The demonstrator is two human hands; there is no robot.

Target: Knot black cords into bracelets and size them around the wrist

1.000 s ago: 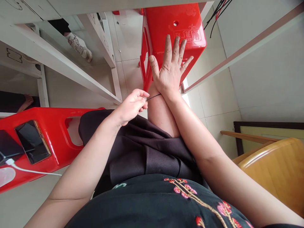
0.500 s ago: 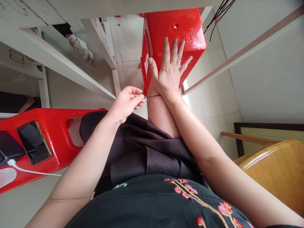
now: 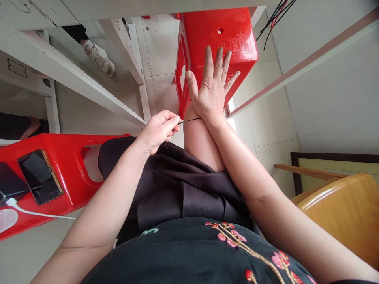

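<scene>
A thin black cord (image 3: 191, 120) runs taut over the bare knee, between my two hands. My left hand (image 3: 161, 129) pinches its near end between thumb and fingers, just left of the knee (image 3: 199, 138). At its other end the cord passes under the heel of my right hand (image 3: 210, 92). That hand lies palm down on the knee, its fingers spread wide, in front of a red plastic stool (image 3: 217, 35). Whatever lies under the right palm is hidden.
Another red stool (image 3: 71, 173) at the left carries a phone (image 3: 40, 176), a dark device and a white cable. White metal legs and bars (image 3: 89, 86) cross both sides. A person's shoe (image 3: 99, 59) shows upper left, a wooden chair (image 3: 346, 213) at the right.
My left hand's fingers have closed in more tightly around the cord's end. My right hand has stayed nearly in place, still spread.
</scene>
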